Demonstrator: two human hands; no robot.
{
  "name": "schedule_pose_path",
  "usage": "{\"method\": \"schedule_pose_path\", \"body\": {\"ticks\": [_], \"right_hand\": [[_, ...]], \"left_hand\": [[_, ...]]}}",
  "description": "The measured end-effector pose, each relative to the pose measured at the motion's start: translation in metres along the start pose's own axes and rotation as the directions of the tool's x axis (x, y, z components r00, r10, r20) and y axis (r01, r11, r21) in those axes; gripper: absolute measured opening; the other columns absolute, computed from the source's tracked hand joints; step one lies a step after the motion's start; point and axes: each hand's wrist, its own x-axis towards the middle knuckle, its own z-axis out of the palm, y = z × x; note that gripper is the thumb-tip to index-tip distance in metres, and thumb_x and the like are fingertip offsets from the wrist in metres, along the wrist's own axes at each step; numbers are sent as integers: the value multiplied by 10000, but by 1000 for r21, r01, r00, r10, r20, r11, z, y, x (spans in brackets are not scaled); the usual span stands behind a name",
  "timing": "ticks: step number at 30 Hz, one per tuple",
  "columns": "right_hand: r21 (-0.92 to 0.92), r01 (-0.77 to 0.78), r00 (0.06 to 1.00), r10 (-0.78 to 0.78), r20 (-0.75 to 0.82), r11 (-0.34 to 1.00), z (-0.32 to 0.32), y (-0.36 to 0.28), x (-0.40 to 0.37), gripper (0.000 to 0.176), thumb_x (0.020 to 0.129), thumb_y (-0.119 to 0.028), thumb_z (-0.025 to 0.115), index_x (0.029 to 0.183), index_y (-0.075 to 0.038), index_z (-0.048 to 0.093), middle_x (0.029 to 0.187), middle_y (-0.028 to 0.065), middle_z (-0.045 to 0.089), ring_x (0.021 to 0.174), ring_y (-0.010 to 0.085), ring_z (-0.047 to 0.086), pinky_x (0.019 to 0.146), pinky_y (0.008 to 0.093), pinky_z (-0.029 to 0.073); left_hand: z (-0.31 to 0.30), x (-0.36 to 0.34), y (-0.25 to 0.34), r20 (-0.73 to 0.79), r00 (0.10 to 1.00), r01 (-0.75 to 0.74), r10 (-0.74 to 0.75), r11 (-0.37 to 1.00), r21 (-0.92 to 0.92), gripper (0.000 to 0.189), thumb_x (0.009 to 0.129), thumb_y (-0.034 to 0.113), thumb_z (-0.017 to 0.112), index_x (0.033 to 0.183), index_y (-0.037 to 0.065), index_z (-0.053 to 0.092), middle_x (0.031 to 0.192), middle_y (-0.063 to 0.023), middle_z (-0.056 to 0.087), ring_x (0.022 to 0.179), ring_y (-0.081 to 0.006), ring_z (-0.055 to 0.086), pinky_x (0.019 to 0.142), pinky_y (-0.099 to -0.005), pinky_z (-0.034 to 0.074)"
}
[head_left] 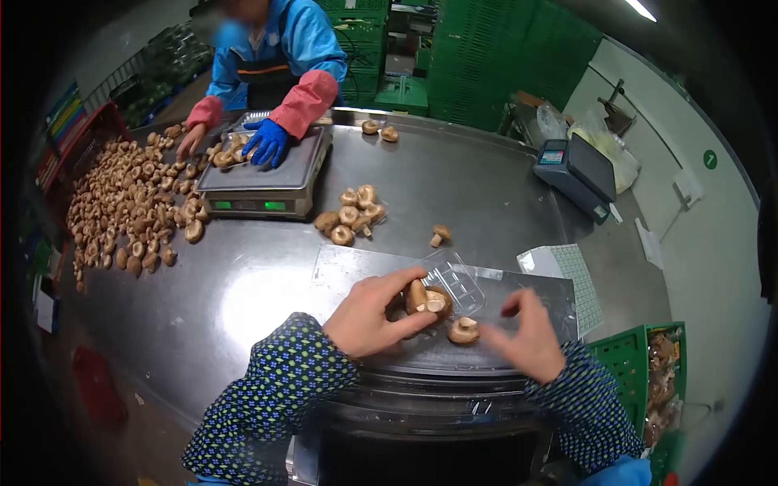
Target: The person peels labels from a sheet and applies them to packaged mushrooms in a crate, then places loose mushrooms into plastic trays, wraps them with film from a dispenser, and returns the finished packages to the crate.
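Note:
My left hand [374,314] curves its thumb and fingers around a couple of brown mushrooms [423,300] at the near end of a clear plastic tray [455,279]. The tray's ribbed far part shows beyond the mushrooms; the rest is hidden by them and my hand. A single mushroom [463,330] lies cap down on the metal surface between my hands. Just right of it, my right hand [527,336] is slightly blurred, its thumb and fingers apart and nothing in them. Another mushroom [440,235] lies beyond the tray.
A small mushroom pile [350,215] sits on the metal table [267,275]. Across it, a co-worker's blue-gloved hand [267,142] rests at mushrooms on a scale [255,204]. A large mushroom heap [121,202] lies left; a label sheet [579,283] and green crate [624,360] are right.

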Motion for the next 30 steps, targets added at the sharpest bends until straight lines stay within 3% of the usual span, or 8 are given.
{"method": "schedule_pose_path", "body": {"ticks": [6,10,13,17,20,25,27,30], "right_hand": [[-157,180,967,-204,-152,971,29,23,-18,328,714,-229,683,938,-41,533,825,55,573,741,216,552,789,369,339],[-84,81,967,-58,248,993,-5,33,-24,418,675,-220,708,1001,-39,520,841,68,544,737,191,538,670,305,429],[-50,84,994,-80,77,995,5,6,-21,482,675,-275,709,1035,-28,505,984,163,497,808,285,547,728,384,447],[-207,229,973,-218,74,951,38,31,-14,443,691,-228,681,1040,-38,486,985,161,502,811,338,551,682,391,465],[-169,164,949,-108,295,972,-7,9,-23,425,713,-166,660,1071,-35,472,959,144,527,822,298,564,682,349,471],[511,156,976,-213,53,845,-22,-14,29,448,755,-269,643,1108,-39,492,879,90,576,816,209,542,769,312,409],[412,256,943,-320,92,875,-3,-13,47,439,749,-277,646,1091,-42,507,883,90,576,833,207,530,797,323,374],[131,453,856,-471,214,882,31,-14,62,422,757,-317,613,1075,-49,539,877,95,557,895,219,477,840,350,295]], "left_hand": [[-3,7,6,102,994,47,-45,999,-20,539,769,273,669,1207,27,473,1038,-187,597,953,-283,597,828,-332,470],[-3,13,9,131,954,299,-269,843,-447,620,768,320,680,1233,3,420,1013,-201,592,980,-281,581,847,-363,464],[10,47,11,-248,969,-15,-4,997,-74,519,728,284,717,1086,-8,481,977,-155,599,958,-283,575,787,-365,474],[36,64,-7,140,987,-21,-78,803,595,503,759,498,576,1091,120,579,1030,-64,615,972,-263,544,881,-417,355],[34,53,-14,242,967,-69,-82,829,555,465,781,472,564,1070,110,608,1030,-94,621,1005,-288,528,896,-427,354],[-16,13,-3,-74,993,105,-87,950,293,514,765,368,631,1099,-12,545,1056,-210,574,970,-360,538,884,-408,392],[-24,-11,-12,218,954,134,-204,945,299,608,733,358,672,1163,-28,482,1094,-227,540,1034,-371,492,902,-415,386],[-13,-21,-14,68,977,168,-202,926,337,514,755,271,686,1164,19,505,1149,-165,528,1089,-319,456,939,-386,372]]}}
